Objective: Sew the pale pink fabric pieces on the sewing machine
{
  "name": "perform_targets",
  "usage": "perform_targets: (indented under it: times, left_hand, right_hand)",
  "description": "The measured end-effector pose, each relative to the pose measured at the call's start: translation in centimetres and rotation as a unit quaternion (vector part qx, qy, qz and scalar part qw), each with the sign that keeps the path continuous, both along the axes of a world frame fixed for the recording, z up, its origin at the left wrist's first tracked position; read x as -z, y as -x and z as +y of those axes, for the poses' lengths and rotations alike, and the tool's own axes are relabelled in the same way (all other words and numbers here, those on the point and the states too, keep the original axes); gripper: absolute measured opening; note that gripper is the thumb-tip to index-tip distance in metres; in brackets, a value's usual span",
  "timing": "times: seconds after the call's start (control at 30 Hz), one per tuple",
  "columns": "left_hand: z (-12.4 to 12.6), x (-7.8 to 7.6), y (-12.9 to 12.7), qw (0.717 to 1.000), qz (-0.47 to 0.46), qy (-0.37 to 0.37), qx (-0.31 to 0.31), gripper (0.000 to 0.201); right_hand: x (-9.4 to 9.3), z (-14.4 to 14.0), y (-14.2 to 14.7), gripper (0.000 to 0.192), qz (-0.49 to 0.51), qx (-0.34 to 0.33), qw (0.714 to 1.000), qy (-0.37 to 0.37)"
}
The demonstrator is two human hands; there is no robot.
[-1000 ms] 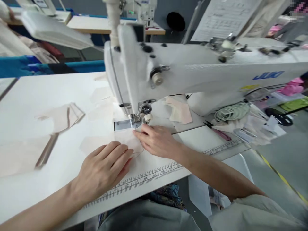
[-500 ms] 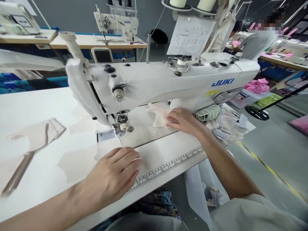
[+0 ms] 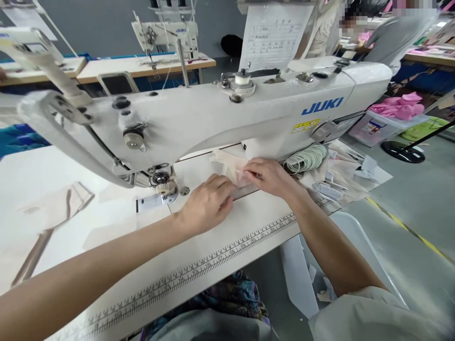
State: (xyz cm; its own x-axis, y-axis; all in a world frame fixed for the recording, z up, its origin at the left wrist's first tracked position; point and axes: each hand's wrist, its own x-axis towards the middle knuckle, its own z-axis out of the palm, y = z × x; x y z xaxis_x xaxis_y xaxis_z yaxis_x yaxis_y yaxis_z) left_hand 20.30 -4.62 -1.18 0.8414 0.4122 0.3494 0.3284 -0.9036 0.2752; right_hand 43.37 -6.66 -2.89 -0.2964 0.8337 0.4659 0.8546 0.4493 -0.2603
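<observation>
A small stack of pale pink fabric pieces (image 3: 226,164) lies on the sewing machine bed, under the arm of the white JUKI sewing machine (image 3: 249,109). My right hand (image 3: 269,176) rests on the stack's right side, fingers curled onto the top piece. My left hand (image 3: 208,201) lies palm down just left of it, with its fingertips touching the stack's near edge. The presser foot and needle area (image 3: 161,182) is to the left of both hands, with nothing under it.
Sewn pale fabric (image 3: 57,203) lies at the table's left. A coil of light cord (image 3: 307,157) and paper scraps sit right of the machine. A ruler strip (image 3: 199,272) runs along the table's front edge. Another person (image 3: 387,28) works at the back right, near pink fabric (image 3: 400,105).
My left hand moved from the table's front edge rightward up to the fabric stack. My right hand went from the presser foot to the stack and stays there. The view shifted right.
</observation>
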Motion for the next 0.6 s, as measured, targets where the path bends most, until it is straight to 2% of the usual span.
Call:
perform_targets:
  times: [0.2, 0.3, 0.4, 0.5, 0.6]
  left_hand:
    - [2.3, 2.2, -4.0, 0.996, 0.059, -0.055, -0.023, 0.03]
    - [2.4, 2.8, -4.5, 0.996, 0.068, -0.057, -0.02, 0.031]
    - [2.2, 2.7, -4.3, 0.997, 0.065, -0.044, -0.017, 0.033]
    - [1.9, 2.4, -4.1, 0.999, 0.049, -0.015, -0.015, 0.032]
    - [1.3, 1.8, -3.5, 0.999, 0.011, 0.034, -0.016, 0.031]
  right_hand:
    - [-0.2, -0.5, 0.2, 0.024, 0.022, 0.036, 0.997, -0.069]
    - [-0.8, -0.7, 0.3, 0.027, 0.071, 0.061, 0.985, -0.146]
    - [-2.0, -1.8, 0.7, 0.026, 0.14, 0.042, 0.967, -0.209]
    - [-3.9, -4.0, 1.5, 0.022, 0.205, 0.013, 0.96, -0.191]
    - [-5.5, -6.6, 2.8, 0.023, 0.213, -0.01, 0.964, -0.16]
